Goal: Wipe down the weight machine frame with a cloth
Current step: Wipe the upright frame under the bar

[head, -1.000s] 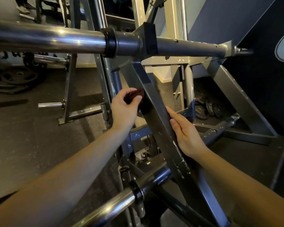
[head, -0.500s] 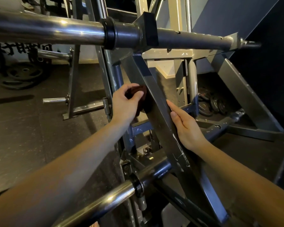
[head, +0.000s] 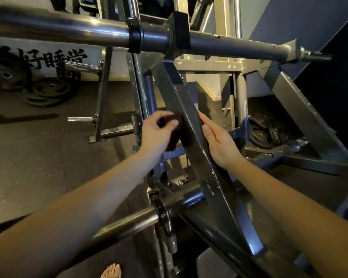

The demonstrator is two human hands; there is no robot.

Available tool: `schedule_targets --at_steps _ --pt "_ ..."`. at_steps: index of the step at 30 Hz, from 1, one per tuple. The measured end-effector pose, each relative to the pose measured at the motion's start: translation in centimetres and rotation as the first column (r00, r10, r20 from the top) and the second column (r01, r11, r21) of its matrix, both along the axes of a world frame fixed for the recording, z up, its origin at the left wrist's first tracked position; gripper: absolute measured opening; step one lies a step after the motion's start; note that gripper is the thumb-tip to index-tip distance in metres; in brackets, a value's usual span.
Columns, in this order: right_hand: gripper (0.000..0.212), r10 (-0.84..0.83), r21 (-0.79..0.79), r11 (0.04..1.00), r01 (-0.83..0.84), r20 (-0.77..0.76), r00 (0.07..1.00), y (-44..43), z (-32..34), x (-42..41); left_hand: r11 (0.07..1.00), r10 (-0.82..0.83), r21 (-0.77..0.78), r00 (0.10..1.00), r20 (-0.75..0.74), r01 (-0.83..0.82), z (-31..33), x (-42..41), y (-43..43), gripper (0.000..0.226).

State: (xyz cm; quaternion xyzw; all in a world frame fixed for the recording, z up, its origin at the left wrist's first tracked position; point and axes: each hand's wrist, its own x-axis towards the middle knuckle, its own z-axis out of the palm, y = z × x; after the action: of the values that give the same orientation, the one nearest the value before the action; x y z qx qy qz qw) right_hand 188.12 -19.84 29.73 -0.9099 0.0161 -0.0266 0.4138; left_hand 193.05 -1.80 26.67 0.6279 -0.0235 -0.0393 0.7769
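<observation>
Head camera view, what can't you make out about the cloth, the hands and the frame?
- Cloth: dark, mostly covered by the left hand, so its full shape is hidden.
- Right hand: its palm side lies against the diagonal beam, unseen.
- Beam's lower end: cut off by the bottom edge.

We read black brush-style Chinese characters on the white banner [head: 48, 57] along the far wall at upper left: 好睡, with a third character after them that looks like 觉 but is not clear to us. A character before 好 is cut off by the bar, and nothing else carries writing we can make out.
</observation>
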Motion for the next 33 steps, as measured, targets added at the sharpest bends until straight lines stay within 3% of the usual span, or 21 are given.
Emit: schedule_targets --at_steps 4,8,12,18,22,28,33 --pt "0.046 0.063 0.043 0.997 -0.062 -0.032 0.997 -0.6 0.5 0.1 0.993 0.119 0.009 0.991 0.055 -0.119 -0.1 -1.3 -1.5 0.022" --pt "0.043 0.09 0.142 0.987 -0.08 -0.066 0.994 -1.7 0.3 -2.1 0.999 -0.013 0.041 0.999 0.048 0.011 -3.0 -11.7 -2.7 0.026" --pt "0.043 0.047 0.159 0.987 -0.036 -0.069 0.997 -2.6 -0.5 -5.5 0.989 -0.145 0.018 0.984 -0.098 0.148 -3.9 -17.3 -2.9 0.02" --pt "0.043 0.058 0.026 0.998 -0.056 -0.085 0.995 -4.1 -0.3 -7.5 0.995 0.066 -0.066 0.994 -0.087 -0.072 -1.3 -8.9 -2.3 0.021" --pt "0.048 0.047 -0.039 0.998 -0.052 -0.121 0.992 -4.1 -0.5 -8.2 0.996 0.087 -0.001 0.996 0.002 -0.087 -2.9 -11.4 -3.7 0.024" --pt "0.05 0.003 -0.016 1.0 -0.006 -0.178 0.984 -3.2 -0.3 -8.8 0.965 -0.19 0.201 0.978 0.083 0.17 -5.8 -19.1 -3.1 0.028" --pt "0.052 -0.02 -0.038 0.999 0.011 -0.236 0.972 -3.0 0.3 -8.7 0.999 0.035 0.015 0.999 0.016 -0.036 -2.8 -9.7 -2.8 0.025"
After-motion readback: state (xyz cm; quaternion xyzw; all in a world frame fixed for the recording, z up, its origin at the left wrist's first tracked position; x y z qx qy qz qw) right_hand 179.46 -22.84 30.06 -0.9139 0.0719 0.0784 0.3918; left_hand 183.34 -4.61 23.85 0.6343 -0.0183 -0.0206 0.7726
